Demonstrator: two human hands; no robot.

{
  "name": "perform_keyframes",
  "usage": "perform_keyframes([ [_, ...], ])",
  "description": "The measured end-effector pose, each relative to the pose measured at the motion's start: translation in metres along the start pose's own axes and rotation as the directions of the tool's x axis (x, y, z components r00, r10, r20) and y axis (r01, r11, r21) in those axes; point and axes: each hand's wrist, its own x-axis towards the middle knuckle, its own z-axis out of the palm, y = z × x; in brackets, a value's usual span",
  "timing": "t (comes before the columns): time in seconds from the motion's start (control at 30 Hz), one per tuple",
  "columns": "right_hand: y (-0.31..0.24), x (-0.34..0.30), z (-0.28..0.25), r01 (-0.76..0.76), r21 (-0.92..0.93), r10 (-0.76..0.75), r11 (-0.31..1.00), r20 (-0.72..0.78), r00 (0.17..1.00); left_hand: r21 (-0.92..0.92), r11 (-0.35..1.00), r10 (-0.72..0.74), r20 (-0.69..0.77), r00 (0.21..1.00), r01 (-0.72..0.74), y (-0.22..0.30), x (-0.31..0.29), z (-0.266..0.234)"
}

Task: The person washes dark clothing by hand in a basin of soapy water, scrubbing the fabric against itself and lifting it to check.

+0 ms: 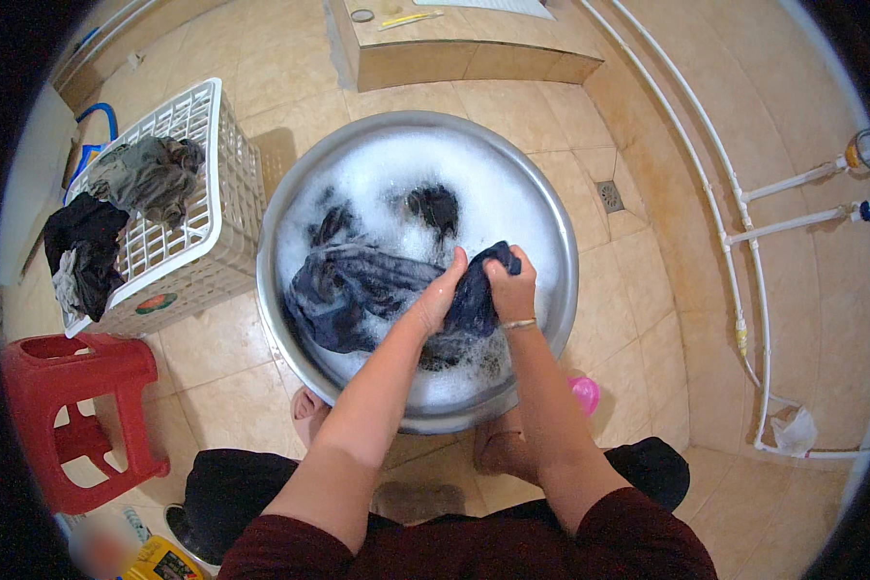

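Suds fill a round, dull-metal basin in the head view, where dark-blue cloth lies bunched and soaked, one end lifted toward the basin's right side. The right hand is closed around that end; the left hand meets the folds, fingers hidden, so its grip cannot be told. Slick lather could let the cloth slip free, and a hard tug could splash the basin's contents over its rim, leaving glossy floor tiles slippery near bare feet. Left of the basin, a limp gray garment and a black garment drape a latticed white plastic basket; the overhanging black one could slide off under its weight.
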Motion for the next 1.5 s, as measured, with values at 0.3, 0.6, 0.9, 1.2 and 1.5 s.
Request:
perform_keyframes([
  [0.3,0.021,0.020,0.004,-0.384,0.207,0.290,0.900,0.372,0.882,0.266,0.957,0.124,-0.003,0.992,-0.119,-0.006,-0.012,0.015],
  [0.6,0.002,0.026,-0.009,-0.608,0.311,0.181,0.730,0.770,0.611,0.330,0.906,0.272,0.024,0.962,-0.264,-0.022,-0.009,0.028],
  [0.9,0.002,0.007,-0.003,-0.415,-0.109,0.420,0.903,0.420,0.805,0.920,0.360,0.605,-0.101,0.790,-0.158,-0.074,0.025,0.005],
  [1.2,0.060,-0.045,-0.027,-0.706,0.243,0.574,0.665,0.438,0.692,0.980,-0.173,0.524,0.006,0.852,0.099,-0.030,0.000,-0.014],
  [1.5,0.128,-0.028,-0.067,-0.430,-0.508,0.427,0.746,-0.130,0.895,0.933,-0.106,0.697,-0.178,0.694,0.345,0.005,-0.002,-0.070],
])
